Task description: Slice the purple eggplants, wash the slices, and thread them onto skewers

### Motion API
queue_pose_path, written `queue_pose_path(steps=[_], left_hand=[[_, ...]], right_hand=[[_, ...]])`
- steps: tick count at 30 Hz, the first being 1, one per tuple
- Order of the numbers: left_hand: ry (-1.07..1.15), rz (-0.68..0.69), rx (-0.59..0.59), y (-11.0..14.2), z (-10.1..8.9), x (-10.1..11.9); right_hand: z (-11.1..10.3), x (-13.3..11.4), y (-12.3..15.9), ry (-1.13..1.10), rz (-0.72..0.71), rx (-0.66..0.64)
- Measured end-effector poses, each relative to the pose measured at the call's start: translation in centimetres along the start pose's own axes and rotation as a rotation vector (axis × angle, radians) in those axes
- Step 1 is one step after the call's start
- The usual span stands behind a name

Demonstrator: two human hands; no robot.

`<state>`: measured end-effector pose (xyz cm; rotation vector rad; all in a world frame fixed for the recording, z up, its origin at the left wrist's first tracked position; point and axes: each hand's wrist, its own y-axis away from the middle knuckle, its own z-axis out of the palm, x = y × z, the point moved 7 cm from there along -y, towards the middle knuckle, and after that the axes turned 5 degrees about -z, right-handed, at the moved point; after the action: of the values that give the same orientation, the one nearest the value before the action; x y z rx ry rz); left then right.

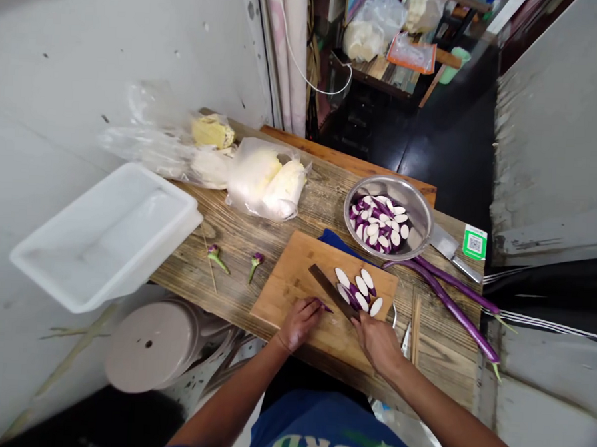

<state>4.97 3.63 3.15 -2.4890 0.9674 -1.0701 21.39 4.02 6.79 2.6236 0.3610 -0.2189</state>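
My right hand (379, 343) is closed round the handle end of a kitchen knife (332, 289), whose dark blade lies diagonally over the wooden cutting board (286, 269). Several slanted eggplant slices (361, 301), white with purple skin, lie just right of the blade. On the board's left part, my left hand (300, 322) has its fingers closed on a small purple eggplant end piece (326, 308); most of that piece is hidden under the fingers. A steel bowl (421, 220) behind the board holds many more cut eggplant pieces (378, 224).
Two long whole eggplants (454, 304) lie at the right, by a cleaver (452, 251). Cut eggplant stems (255, 266) sit left of the board. Bagged cabbages (268, 178) stand at the back, a white plastic tub (102, 233) at the left, a round stool (149, 346) below.
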Motion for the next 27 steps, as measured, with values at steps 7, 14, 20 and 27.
queue_pose_path(steps=[7,14,20,27], left_hand=[[-0.001,-0.028,-0.023,0.4,0.7,-0.6],[-0.057,0.009,0.01,0.0,0.4,-0.2],[-0.044,0.006,0.009,0.0,0.3,-0.2],[-0.035,-0.016,0.001,0.5,1.0,-0.8]], right_hand=[[-1.2,-1.4,1.9,0.084,-0.056,-0.107],[-1.0,-1.4,2.0,0.092,-0.066,-0.123],[-0.4,-1.0,1.6,0.074,-0.055,-0.121],[-0.7,-1.5,1.1,0.056,-0.05,-0.139]])
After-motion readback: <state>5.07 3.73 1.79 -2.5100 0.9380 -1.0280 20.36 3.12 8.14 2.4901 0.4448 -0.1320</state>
